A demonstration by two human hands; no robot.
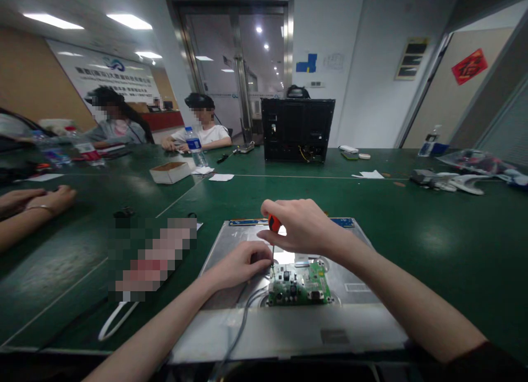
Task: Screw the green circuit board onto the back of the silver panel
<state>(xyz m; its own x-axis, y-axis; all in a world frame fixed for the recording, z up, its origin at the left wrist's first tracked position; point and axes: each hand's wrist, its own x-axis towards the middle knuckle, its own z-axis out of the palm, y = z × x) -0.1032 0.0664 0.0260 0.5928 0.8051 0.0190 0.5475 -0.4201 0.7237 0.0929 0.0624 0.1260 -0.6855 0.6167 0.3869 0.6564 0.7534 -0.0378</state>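
Orange-handled screwdriver [273, 228] stands upright in the right hand [303, 227]'s closed grip, tip at the green circuit board [300, 284]'s corner.

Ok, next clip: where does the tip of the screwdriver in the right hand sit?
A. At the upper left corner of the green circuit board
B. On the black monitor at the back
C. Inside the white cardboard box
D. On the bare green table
A: the right hand holds the orange-handled screwdriver upright, its shaft coming down at the upper left corner of the green circuit board, beside the left hand.
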